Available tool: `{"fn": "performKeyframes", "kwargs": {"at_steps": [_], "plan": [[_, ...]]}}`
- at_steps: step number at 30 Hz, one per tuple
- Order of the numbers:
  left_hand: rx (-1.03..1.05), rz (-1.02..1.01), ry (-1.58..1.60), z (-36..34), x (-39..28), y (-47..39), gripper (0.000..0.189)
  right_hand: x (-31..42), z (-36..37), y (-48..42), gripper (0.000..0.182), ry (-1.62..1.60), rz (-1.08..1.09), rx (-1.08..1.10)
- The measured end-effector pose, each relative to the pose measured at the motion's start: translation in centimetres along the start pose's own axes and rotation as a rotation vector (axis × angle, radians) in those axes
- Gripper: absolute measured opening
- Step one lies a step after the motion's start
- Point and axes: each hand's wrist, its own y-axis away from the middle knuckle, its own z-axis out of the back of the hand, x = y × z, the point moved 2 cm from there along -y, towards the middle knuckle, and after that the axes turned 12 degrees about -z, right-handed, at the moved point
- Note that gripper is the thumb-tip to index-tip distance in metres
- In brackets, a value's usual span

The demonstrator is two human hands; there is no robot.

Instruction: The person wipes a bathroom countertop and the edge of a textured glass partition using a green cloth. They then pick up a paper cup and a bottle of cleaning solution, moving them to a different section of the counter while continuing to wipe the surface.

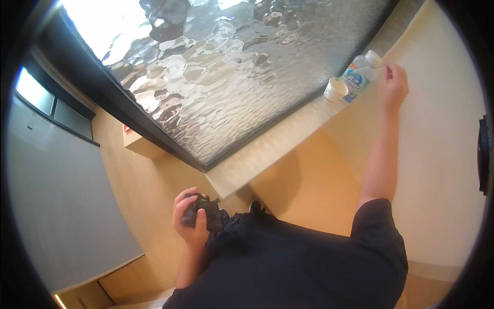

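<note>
My left hand (189, 218) is closed around a crumpled black bundle (208, 214), held low in front of my body. A small green patch shows in its folds; whether it is cloth or plastic I cannot tell. My right arm reaches out to the far right, where my right hand (394, 85) has its fingers curled beside the white cap of a clear plastic bottle (359, 79). The bottle has a colourful label and stands on a narrow pale ledge (266, 158). Whether those fingertips grip anything is not clear. Touching or close beside the bottle is a white cup (335, 90).
A dark-framed textured glass panel (239, 85) rises along the ledge. To the right runs a pale wall (436, 174) with a black fixture (483, 154) on it. A grey panel (69, 193) spans the left side. Wood-toned floor (166, 231) shows below.
</note>
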Motion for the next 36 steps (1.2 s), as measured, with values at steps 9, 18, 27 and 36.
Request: {"fn": "performKeyframes", "kwargs": {"at_steps": [9, 18, 27, 36], "plan": [[-0.01, 0.012, -0.023, 0.0, 0.3, 0.4, 0.028, 0.3, -4.2, 5.0, 0.01, -0.03, 0.026, 0.385], [-0.014, 0.02, -0.053, -0.3, 0.0, 0.4, 0.027, -0.6, -6.6, 8.4, 0.013, 0.007, -0.221, 0.66], [0.012, 0.016, -0.022, -0.3, 0.2, 0.2, 0.028, -1.6, -9.1, 7.2, 0.03, 0.174, -0.274, 1.149], [-0.023, 0.013, -0.028, -0.9, 0.2, 1.0, 0.028, -1.9, -8.4, 4.4, 0.021, -0.026, -0.404, 1.086]]}}
